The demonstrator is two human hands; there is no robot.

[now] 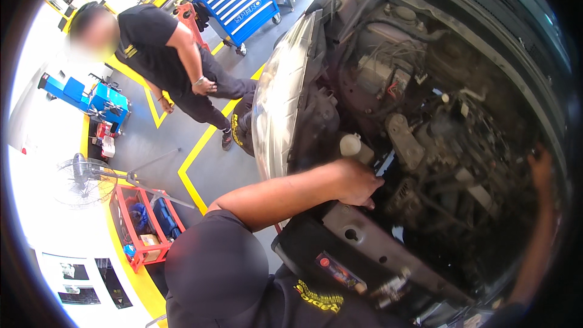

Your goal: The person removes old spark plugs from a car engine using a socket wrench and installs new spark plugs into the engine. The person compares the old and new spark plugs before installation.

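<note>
At the far right edge, a bare forearm rises from the lower right, and I take its hand as my right hand (540,167). Its fingers look curled together at the shaded side of the engine bay, and whatever they grip is too dark to make out. My left hand does not show. The engine (446,146) lies between that hand and a co-worker's hand (358,185). This co-worker, in a dark cap (215,267), leans in from below with an arm across the headlight (282,103). Their fingers reach down beside a pale-capped reservoir (350,144).
A metal front crossmember (364,240) with holes runs along the near edge of the bay. Another person (158,42) stands on the grey floor at upper left. Behind are a blue tool cabinet (240,6), a red cart (146,225) with bins and a standing fan (82,173).
</note>
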